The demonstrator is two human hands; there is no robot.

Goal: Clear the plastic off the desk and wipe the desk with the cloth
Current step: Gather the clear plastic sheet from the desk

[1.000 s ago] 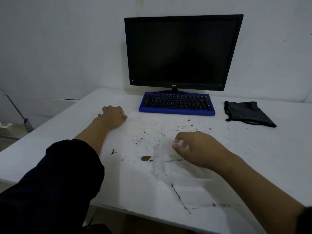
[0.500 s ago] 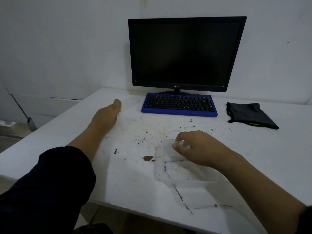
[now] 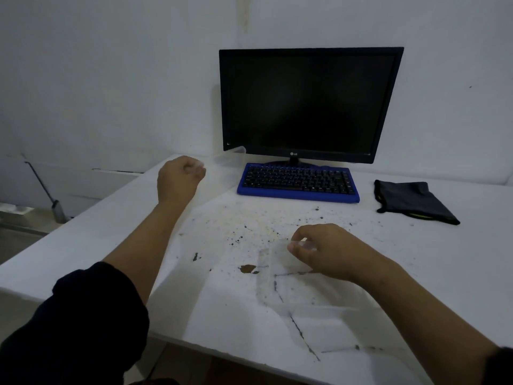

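Left grip [image 3: 181,175]: fingers curled into a loose fist, pinching the far-left edge of the plastic sheet [image 3: 277,290]; held above the surface [image 3: 458,259], left of the keyboard [image 3: 298,182].

Right grip [image 3: 324,251]: thumb and fingertips pressed together on a fold of the same sheet, low over the middle of the surface.

Plastic sheet: clear, hard to trace. It rises toward the left grip, with one lifted corner showing just in front of the monitor's lower left corner. The rest lies creased across the near half of the surface, down to the front edge.

Surface: white, with dark specks [image 3: 238,240] scattered mid-surface and a brown stain [image 3: 247,268] left of the right grip.

Cloth [image 3: 410,202]: dark, crumpled, lying flat at far right, just beside the keyboard, well apart from both grips.

Monitor [image 3: 308,104]: black, screen dark, against the wall behind the blue keyboard.
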